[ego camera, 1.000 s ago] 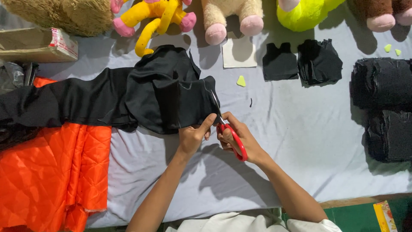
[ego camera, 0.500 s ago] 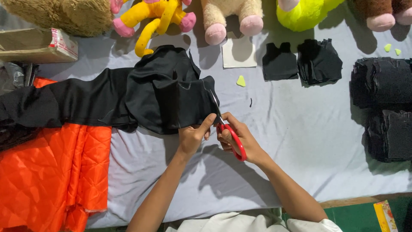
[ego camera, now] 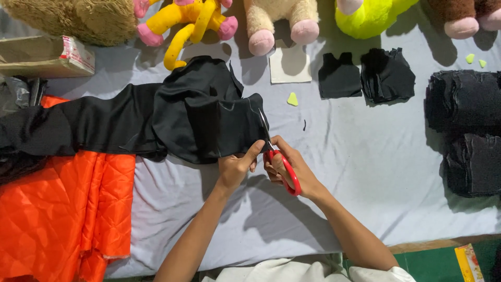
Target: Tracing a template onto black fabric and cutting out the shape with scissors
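So the right hand (ego camera: pixel 292 169) is wrapped around the red-handled scissors (ego camera: pixel 276 156), blades pointing away from the body and biting into the near edge of the black fabric (ego camera: pixel 198 120). The left hand (ego camera: pixel 236 167) pinches that same edge just beside the blades, keeping it taut. Cut looks barely started to me, since nearly the whole sheet stretches off to the left of the hands in one piece. Plenty looks done already though: small cut black pieces (ego camera: pixel 365 75) lie beyond the right hand, and stacks of black pieces (ego camera: pixel 464 125) sit far off to its right. Orange quilted fabric (ego camera: pixel 57 214) lies left of the left arm, uncut as far as I can tell
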